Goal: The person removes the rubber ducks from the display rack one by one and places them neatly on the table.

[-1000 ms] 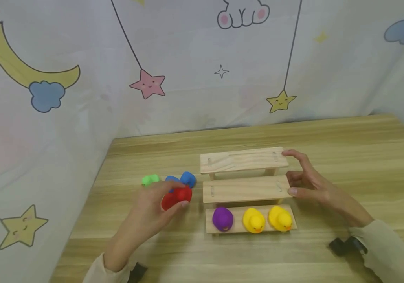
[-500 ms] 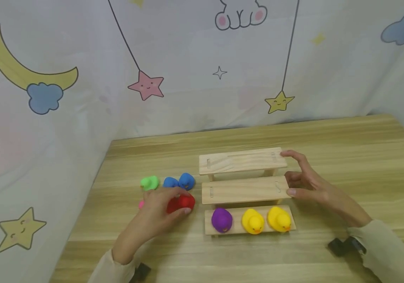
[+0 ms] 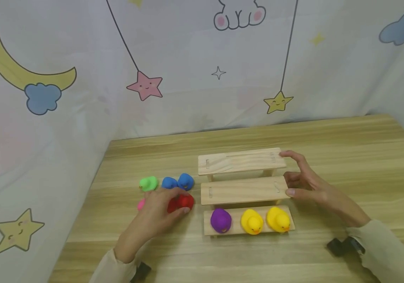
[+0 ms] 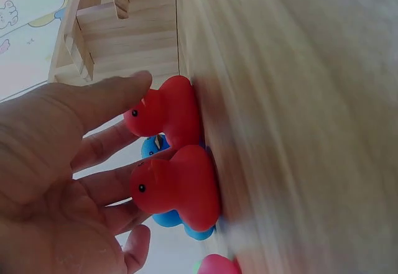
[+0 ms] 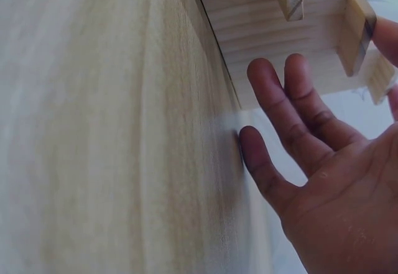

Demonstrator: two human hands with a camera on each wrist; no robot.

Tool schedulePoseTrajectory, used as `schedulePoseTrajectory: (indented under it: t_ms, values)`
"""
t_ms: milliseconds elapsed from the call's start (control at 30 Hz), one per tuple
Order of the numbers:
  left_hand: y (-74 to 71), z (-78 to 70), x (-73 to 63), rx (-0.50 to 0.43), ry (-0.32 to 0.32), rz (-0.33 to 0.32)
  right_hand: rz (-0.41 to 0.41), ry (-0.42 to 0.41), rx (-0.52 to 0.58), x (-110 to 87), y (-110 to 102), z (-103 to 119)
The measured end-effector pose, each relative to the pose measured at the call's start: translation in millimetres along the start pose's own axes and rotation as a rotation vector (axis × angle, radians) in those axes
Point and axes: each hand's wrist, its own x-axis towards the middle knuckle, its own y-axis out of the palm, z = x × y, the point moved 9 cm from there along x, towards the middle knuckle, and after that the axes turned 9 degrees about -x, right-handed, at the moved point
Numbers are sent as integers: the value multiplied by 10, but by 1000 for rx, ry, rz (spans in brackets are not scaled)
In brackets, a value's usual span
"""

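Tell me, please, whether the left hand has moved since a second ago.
Yes: against the wooden rack in the head view, the left hand has shifted slightly right and down.

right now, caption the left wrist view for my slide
A left hand curls around two red toy ducks on a table, blue ducks behind.

Head view: high, facing forward-down over table (image 3: pixel 347 153); wrist views: low, close, rolled sideways; all share wooden stand (image 3: pixel 244 190).
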Motion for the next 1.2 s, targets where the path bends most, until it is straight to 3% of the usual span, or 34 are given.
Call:
schedulePoseTrajectory:
  t_ms: [133, 267, 400, 567, 700, 967, 1067, 1200]
  values:
    - [-4, 15, -10, 9, -19, -10, 10, -13, 2, -11, -3, 7]
    - [-45, -28, -30, -6, 2, -46, -2, -19, -13, -25, -19, 18]
    - [-123, -130, -74, -4, 29, -107, -14, 26, -48, -32, -28, -2]
    - [-184, -305, -124, 14, 64, -151, 2, -5, -13, -23, -11, 23]
    - [-221, -473, -168, -5, 141, -185, 15, -31, 19, -19, 0, 38]
    - [-202, -778, -305, -59, 304, -223, 24, -8, 30, -14, 12, 27]
    - [-164, -845, -333, -70, 301, -228, 23, 1, 24, -13, 13, 27]
    - [-120, -873, -338, -60, 227, -228, 17, 29, 14, -20, 3, 14]
